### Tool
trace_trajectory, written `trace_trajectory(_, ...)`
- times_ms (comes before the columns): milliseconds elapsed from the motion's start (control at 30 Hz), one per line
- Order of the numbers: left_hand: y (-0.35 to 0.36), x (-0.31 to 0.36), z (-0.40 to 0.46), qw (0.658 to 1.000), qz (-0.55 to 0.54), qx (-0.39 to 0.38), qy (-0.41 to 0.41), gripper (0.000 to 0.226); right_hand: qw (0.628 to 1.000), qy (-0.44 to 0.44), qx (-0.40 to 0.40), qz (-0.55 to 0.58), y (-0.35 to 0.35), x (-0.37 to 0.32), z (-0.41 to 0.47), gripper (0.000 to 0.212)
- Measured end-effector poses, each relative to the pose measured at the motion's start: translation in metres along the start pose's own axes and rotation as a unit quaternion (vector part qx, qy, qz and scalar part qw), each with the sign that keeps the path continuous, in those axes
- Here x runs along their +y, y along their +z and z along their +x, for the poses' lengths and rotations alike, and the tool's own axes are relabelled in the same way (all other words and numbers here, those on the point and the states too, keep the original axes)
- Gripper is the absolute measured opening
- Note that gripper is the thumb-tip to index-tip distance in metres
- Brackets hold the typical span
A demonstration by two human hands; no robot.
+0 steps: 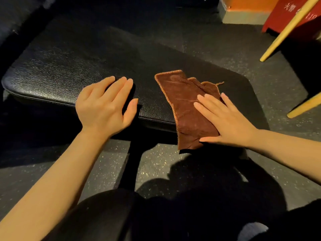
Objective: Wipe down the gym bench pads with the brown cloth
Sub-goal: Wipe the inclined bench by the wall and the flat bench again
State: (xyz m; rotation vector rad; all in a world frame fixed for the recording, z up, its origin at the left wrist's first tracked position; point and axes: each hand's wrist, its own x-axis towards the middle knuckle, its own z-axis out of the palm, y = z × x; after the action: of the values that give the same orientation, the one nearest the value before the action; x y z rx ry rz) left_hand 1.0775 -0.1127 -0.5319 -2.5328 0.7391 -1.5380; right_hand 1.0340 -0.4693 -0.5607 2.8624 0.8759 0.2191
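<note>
A black textured bench pad [69, 66] stretches across the middle of the view. A folded brown cloth [184, 105] with orange stitched edges lies on its right part, and the near end of the cloth hangs over the pad's front edge. My right hand [225, 119] presses flat on the cloth with straight fingers. My left hand [106, 105] is over the pad's front edge to the left of the cloth, fingers straight and relaxed, holding nothing.
A second dark pad [15, 16] rises at the far left. Under the bench runs a black frame leg [133, 159] over speckled rubber flooring [225, 54]. Yellow poles [286, 30] and a red box [295, 13] stand at the far right. My dark-clothed knees fill the bottom.
</note>
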Motion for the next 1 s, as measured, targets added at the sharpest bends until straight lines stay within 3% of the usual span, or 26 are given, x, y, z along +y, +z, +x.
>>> trace_trajectory(200,0.000,0.000,0.001,1.000,-0.007,0.012,0.002,0.034,0.992,0.017,0.069,0.102,-0.007,-0.048,0.053,0.106)
trace_trajectory(367,-0.012,0.003,0.007,0.999,-0.029,-0.038,-0.019,0.047,0.984,0.032,0.094,0.147,-0.023,-0.083,0.081,0.104)
trace_trajectory(533,-0.023,0.028,0.015,0.986,-0.094,-0.134,0.014,0.071,0.990,-0.020,0.110,0.081,-0.004,-0.049,0.050,0.104)
trace_trajectory(667,-0.017,0.061,0.023,0.973,-0.122,-0.168,0.098,0.082,0.997,-0.019,0.060,0.046,0.015,-0.001,-0.002,0.115)
trace_trajectory(767,-0.003,0.088,0.031,0.956,-0.111,-0.237,0.134,0.094,0.999,-0.014,0.031,0.036,0.028,0.036,-0.042,0.117)
trace_trajectory(867,0.004,0.105,0.038,0.942,-0.098,-0.295,0.126,0.101,0.998,-0.014,0.016,0.066,0.036,0.054,-0.059,0.113)
trace_trajectory(1000,0.004,0.110,0.039,0.939,-0.095,-0.314,0.106,0.103,0.995,0.019,0.005,0.096,0.040,0.053,-0.060,0.117)
